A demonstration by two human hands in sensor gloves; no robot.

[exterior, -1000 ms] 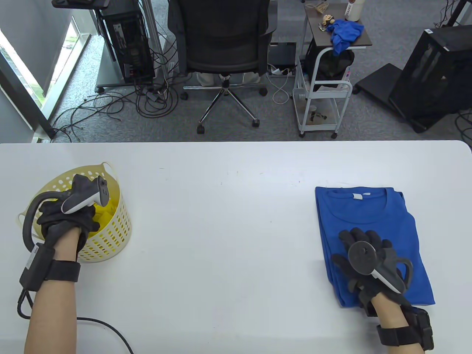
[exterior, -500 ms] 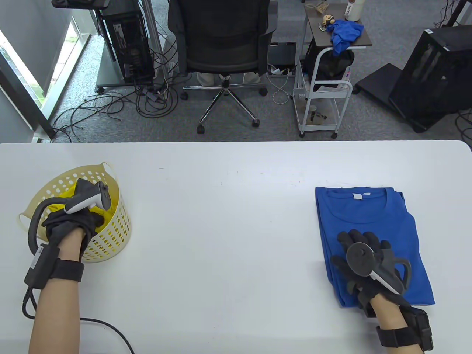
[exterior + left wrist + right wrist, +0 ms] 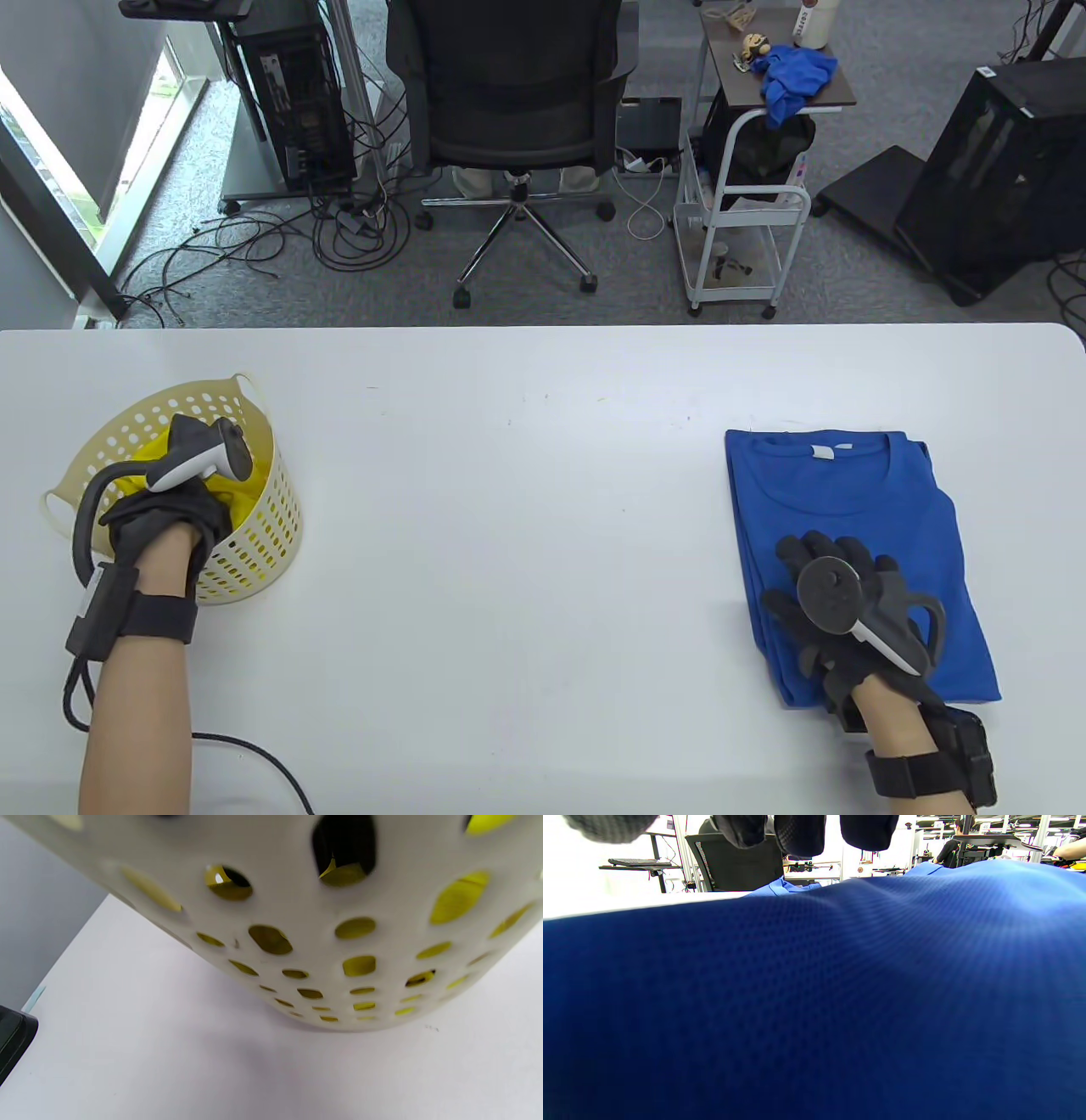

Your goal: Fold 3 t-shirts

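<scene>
One folded blue cotton t-shirt [image 3: 848, 543] lies at lower right of the white desk [image 3: 526, 509], right hand [image 3: 848, 611] resting flat on it, fingers [image 3: 819, 543] spread. Over at left, the left hand [image 3: 165, 518] reaches into the pale perforated plastic basket [image 3: 271, 518], fingers curled around crumpled yellow fabric [image 3: 242, 497] inside.
</scene>
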